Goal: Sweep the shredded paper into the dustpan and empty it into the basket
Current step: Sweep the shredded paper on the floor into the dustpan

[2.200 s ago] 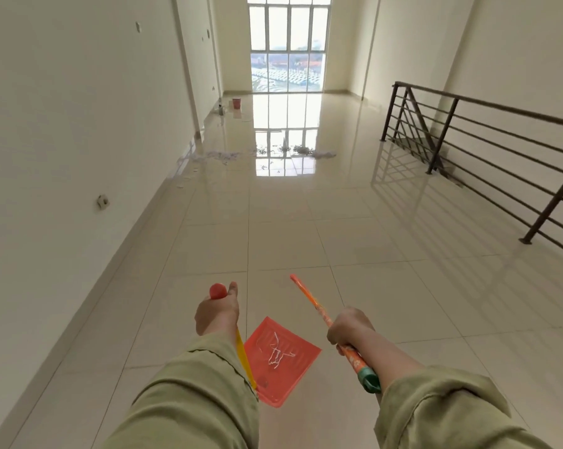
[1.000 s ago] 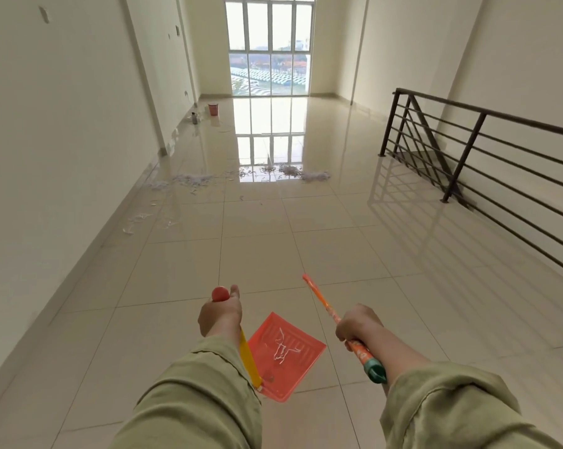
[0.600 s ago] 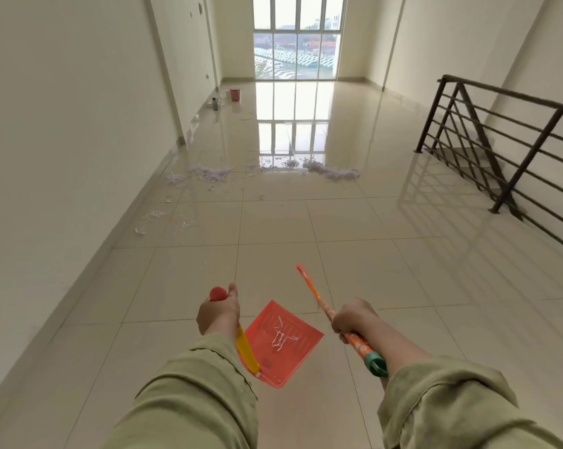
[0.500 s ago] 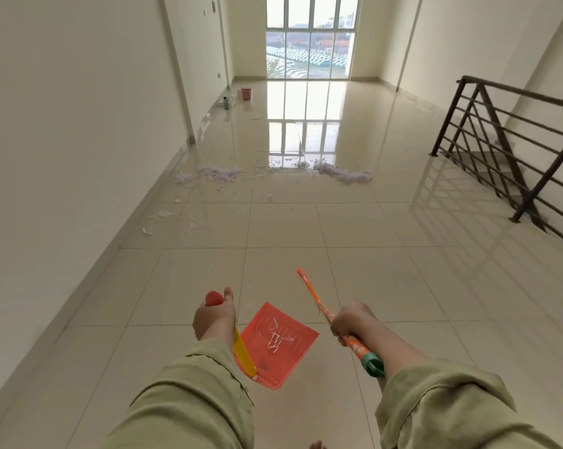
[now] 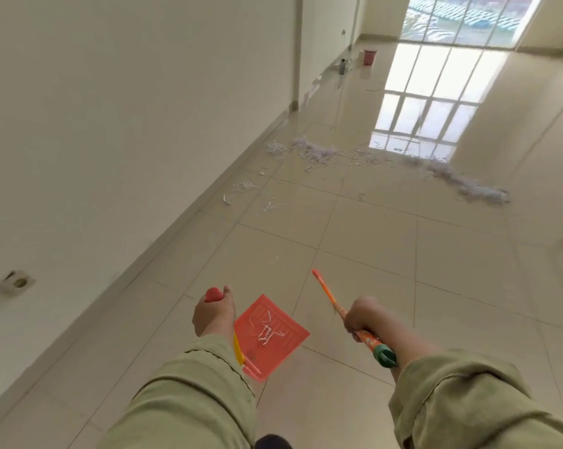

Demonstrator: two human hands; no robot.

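My left hand (image 5: 213, 314) grips the red-capped yellow handle of an orange dustpan (image 5: 270, 335), which hangs above the floor with a few white paper strips in it. My right hand (image 5: 361, 319) is closed around the orange broom handle (image 5: 330, 301), whose green end cap sticks out by my wrist; the bristles are out of view. Shredded paper (image 5: 312, 152) lies in a band across the tiles ahead, with a second heap (image 5: 468, 186) to the right and loose strips (image 5: 241, 189) near the left wall. A small red basket (image 5: 369, 56) stands far off by the window.
A white wall runs along the left, with a socket (image 5: 16, 283) low on it. A dark bottle (image 5: 342, 67) stands near the basket. Glossy beige tiles stretch toward a tall window (image 5: 468, 14) at the far end.
The view has swung left and tilted, and the paper band now appears closer. The railing on the right has left the frame. Both hands keep their hold.
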